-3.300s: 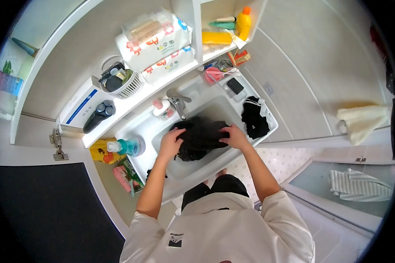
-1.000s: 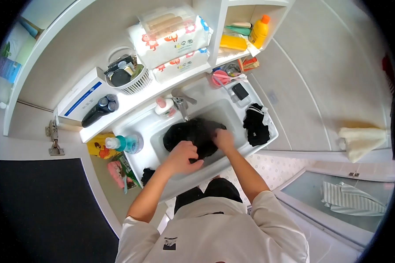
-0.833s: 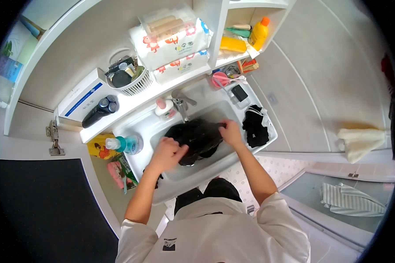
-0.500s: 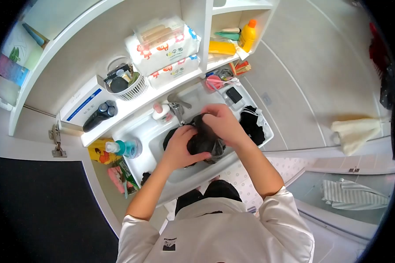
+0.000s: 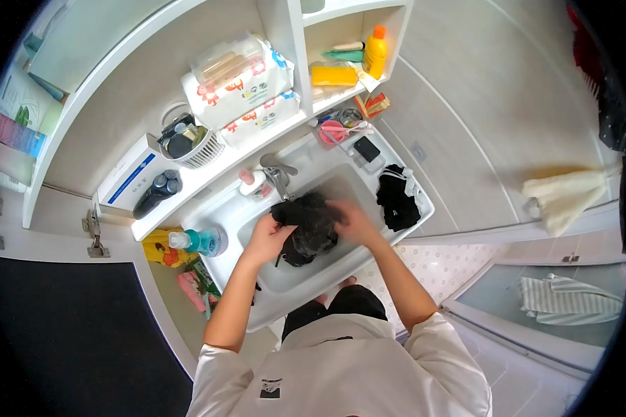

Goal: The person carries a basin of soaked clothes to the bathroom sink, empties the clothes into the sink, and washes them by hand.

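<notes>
A wet-looking black cloth [image 5: 314, 224], thin and partly sheer, is bunched over the white sink basin [image 5: 295, 276]. My left hand [image 5: 266, 240] is closed on its left edge, thumb toward the cloth. At the right edge, my right hand [image 5: 355, 224] is smeared by motion, with a bit of the dark fabric between its thumb and fingers. Just behind the cloth stands the metal faucet [image 5: 278, 174]. A second black garment [image 5: 398, 198] with a pale edge lies crumpled on the sink's right ledge.
A pump bottle [image 5: 252, 182] stands beside the faucet, and a teal bottle [image 5: 205, 241] on the left ledge. Pink cup [image 5: 332, 132] and soap dish [image 5: 366, 154] sit at the back right. Above, the shelf holds a shaver [image 5: 157, 193], a basket [image 5: 203, 151] and wipes packs [image 5: 240, 87].
My hands have moved apart and slightly lower, with the black cloth now spread between them. The right hand has come down from above the cloth to its right side.
</notes>
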The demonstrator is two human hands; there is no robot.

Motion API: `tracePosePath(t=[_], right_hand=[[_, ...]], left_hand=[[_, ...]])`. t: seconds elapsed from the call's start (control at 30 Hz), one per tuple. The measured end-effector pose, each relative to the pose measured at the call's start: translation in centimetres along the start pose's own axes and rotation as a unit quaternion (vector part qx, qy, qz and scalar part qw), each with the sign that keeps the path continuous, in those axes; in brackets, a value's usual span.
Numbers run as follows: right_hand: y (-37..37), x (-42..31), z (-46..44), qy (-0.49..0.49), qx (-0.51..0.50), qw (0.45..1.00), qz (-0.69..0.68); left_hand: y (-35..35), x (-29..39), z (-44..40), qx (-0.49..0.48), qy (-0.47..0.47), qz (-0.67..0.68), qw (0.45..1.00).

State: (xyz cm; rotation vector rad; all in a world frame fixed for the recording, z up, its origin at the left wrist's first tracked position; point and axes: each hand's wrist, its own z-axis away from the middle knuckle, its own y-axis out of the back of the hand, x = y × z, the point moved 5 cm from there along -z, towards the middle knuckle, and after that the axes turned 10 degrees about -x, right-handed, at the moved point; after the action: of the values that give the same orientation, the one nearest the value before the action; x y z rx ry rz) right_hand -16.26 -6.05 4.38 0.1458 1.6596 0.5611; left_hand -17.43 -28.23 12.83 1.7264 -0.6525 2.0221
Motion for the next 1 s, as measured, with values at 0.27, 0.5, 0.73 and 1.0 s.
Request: tracePosePath(t=[0.27, 0.5, 0.73, 1.0], right_hand=[[-1.3, 0.4, 3.2, -0.017, 0.147, 0.987, -0.054], [-1.7, -2.0, 4.1, -0.032, 0.108, 0.994, 0.002], [-4.9, -3.6, 4.6, 0.113, 0.074, 0.984, 0.114], [-7.9, -2.1, 6.8, 0.055, 0.033, 0.988, 0.138]], left_hand=[[3.5, -0.1, 1.8, 0.129, 0.045, 0.052, 0.989], [5.5, -8.1, 4.1, 0.244, 0.193, -0.020, 0.950], [-3.2, -13.4, 4.0, 0.063, 0.298, 0.430, 0.850], [-2.0, -13.8, 1.4, 0.271, 0.197, 0.344, 0.877]])
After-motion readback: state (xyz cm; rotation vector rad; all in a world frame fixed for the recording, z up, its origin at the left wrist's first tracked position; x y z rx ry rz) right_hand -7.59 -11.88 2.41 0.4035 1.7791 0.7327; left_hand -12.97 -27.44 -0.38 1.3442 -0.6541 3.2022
